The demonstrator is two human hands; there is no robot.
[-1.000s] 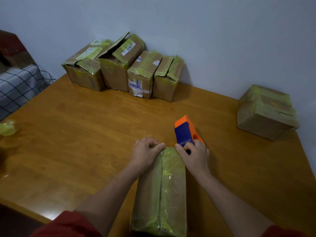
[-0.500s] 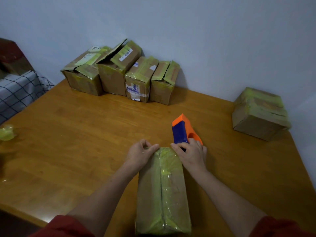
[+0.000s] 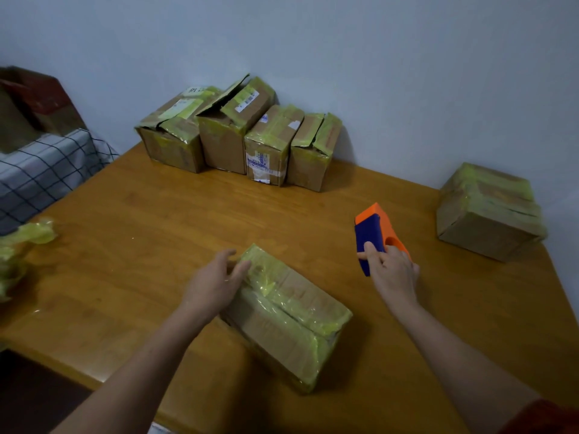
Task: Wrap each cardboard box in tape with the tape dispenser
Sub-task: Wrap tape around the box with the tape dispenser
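A cardboard box (image 3: 291,314) wrapped in yellow-green tape lies on the wooden table (image 3: 131,233) in front of me, turned at an angle. My left hand (image 3: 213,283) rests on its far left corner, fingers loosely bent over the edge. To the right of the box my right hand (image 3: 391,270) grips the orange and blue tape dispenser (image 3: 376,233), which is apart from the box and just above or on the table.
Several taped boxes (image 3: 241,136) stand in a row against the back wall. Another wrapped box (image 3: 488,211) sits at the table's right edge. Crumpled yellow tape (image 3: 22,245) lies at the left edge, beside a checked cloth (image 3: 40,170).
The box has been turned from lengthwise to diagonal. My right hand has carried the dispenser off the box's far end to the right. My left hand stays on the box's far end.
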